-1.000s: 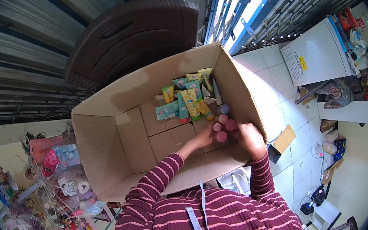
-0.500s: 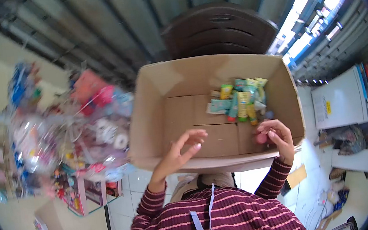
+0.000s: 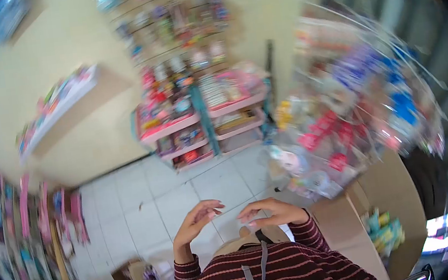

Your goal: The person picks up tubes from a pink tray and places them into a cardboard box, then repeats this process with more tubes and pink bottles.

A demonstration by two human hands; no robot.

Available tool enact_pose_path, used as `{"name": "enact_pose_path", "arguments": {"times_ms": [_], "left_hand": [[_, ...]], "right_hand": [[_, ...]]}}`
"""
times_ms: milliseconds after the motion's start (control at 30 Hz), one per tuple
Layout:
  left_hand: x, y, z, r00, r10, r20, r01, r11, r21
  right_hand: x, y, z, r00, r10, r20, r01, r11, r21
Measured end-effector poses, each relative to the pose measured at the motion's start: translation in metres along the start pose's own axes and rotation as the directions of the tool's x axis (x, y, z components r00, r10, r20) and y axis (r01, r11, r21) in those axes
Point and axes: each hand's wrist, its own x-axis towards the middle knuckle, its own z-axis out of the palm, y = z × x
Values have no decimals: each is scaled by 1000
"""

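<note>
My left hand point(image 3: 197, 221) is raised in front of my body over the tiled floor, its fingers curved and apart with nothing between them. Close beside it on the right, my right hand point(image 3: 272, 212) is also bare, fingers loosely bent and apart. The two hands do not touch. To the right of my right hand stands the cardboard box point(image 3: 349, 220), with several green and yellow tubes point(image 3: 385, 232) inside it.
Pink tiered racks point(image 3: 178, 128) of small goods stand against the wall. A large cluster of plastic-wrapped items point(image 3: 338, 121) hangs at the right. A white wall shelf point(image 3: 60, 111) and more racks point(image 3: 51, 226) are at the left. A small open box point(image 3: 134, 274) lies on the floor.
The view has swung left, so the box now lies at the lower right. Both hands have left the box and come closer together. The reddish object near my right hand is no longer visible.
</note>
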Motion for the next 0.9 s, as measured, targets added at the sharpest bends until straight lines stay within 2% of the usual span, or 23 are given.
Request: {"name": "enact_pose_path", "arguments": {"times_ms": [33, 67, 100, 167, 233, 300, 333, 367, 433, 500, 533, 600, 633, 700, 767, 833, 867, 900], "left_hand": [[-18, 1, -14, 983, 2, -181, -12, 998, -56], [-37, 0, -25, 925, -2, -380, -26, 997, -70], [-54, -2, -33, 880, 7, -475, -52, 995, -81], [-86, -6, -44, 621, 5, -784, -207, 966, -157], [-122, -10, -51, 418, 15, -908, -293, 949, -119], [-152, -11, -61, 342, 22, -939, -466, 872, -149], [-166, -14, -69, 314, 19, -949, -489, 860, -145], [-179, -16, -77, 248, 25, -968, -497, 861, -106], [-190, -20, -96, 187, 40, -981, -553, 830, -72], [-199, -17, -120, 77, 50, -996, -583, 813, -4], [-203, -18, -134, 29, 62, -998, -639, 768, 29], [-212, -20, -166, -58, 98, -994, -740, 664, 109], [-211, -20, -183, -92, 109, -990, -740, 657, 141], [-218, -19, -218, -235, -14, -972, -791, 584, 182], [-226, -18, -247, -299, -44, -953, -764, 610, 211], [-229, -10, -266, -264, 16, -964, -731, 649, 211], [-231, -10, -272, -276, 26, -961, -727, 649, 226], [-234, -13, -278, -304, 10, -952, -728, 643, 239]], "right_hand": [[32, 0, 6, 995, -2, 99, 1, 1000, 15], [62, 0, 12, 979, -5, 204, -1, 1000, 27], [89, 0, 17, 952, 2, 307, -7, 1000, 16], [144, 2, 30, 851, -50, 522, -3, 995, 101], [196, 2, 53, 733, -64, 678, -72, 983, 171], [246, 1, 77, 614, -88, 784, -155, 961, 229], [271, -1, 89, 602, -97, 793, -180, 951, 253], [295, -3, 101, 595, -104, 797, -204, 940, 275], [341, 2, 120, 518, -134, 845, -216, 935, 280], [384, 5, 140, 515, -117, 849, -288, 909, 300], [405, 5, 149, 475, -122, 871, -287, 915, 284], [446, 1, 170, 459, -91, 884, -341, 901, 269], [466, -2, 177, 429, -94, 899, -336, 907, 255], [508, -9, 200, 370, -93, 924, -391, 887, 246], [549, -7, 227, 328, -133, 935, -377, 889, 259], [582, -2, 255, 344, -167, 924, -486, 810, 328], [595, 3, 268, 316, -156, 936, -503, 809, 305], [607, 9, 282, 344, -171, 924, -555, 757, 346]]}}
